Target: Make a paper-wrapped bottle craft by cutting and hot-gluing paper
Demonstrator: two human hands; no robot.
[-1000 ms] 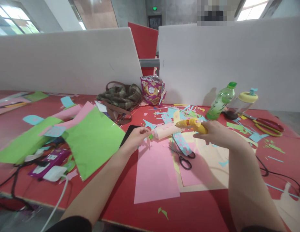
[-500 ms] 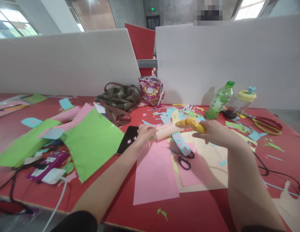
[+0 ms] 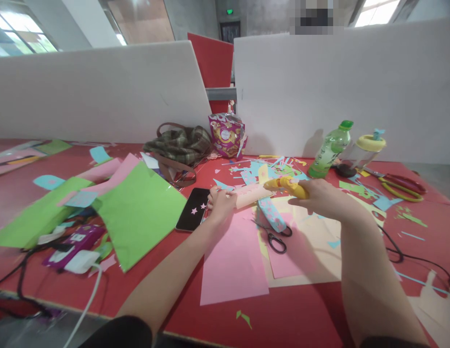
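Observation:
My left hand (image 3: 221,202) is closed in a pinch at the left end of a pale pink paper roll (image 3: 252,194) lying over the table. My right hand (image 3: 321,198) grips a yellow glue gun (image 3: 288,186) whose nozzle points left at the roll's top. Small black scissors (image 3: 276,238) and a blue strip with pink dots (image 3: 271,214) lie just below the roll. A pink sheet (image 3: 234,261) and a cream sheet (image 3: 312,256) lie under my hands. A black phone with star stickers (image 3: 193,215) rests left of my left hand.
Green and pink sheets (image 3: 138,212) cover the left of the red table (image 3: 301,319). A plaid bag (image 3: 179,145), a snack packet (image 3: 227,135), a green bottle (image 3: 330,150), a yellow-lidded cup (image 3: 365,150) and red scissors (image 3: 399,186) stand before white dividers. Cables (image 3: 36,261) trail at left.
My left hand has slid onto the left end of the paper roll and closed on it. The phone's star stickers are uncovered. My right hand with the glue gun has barely moved.

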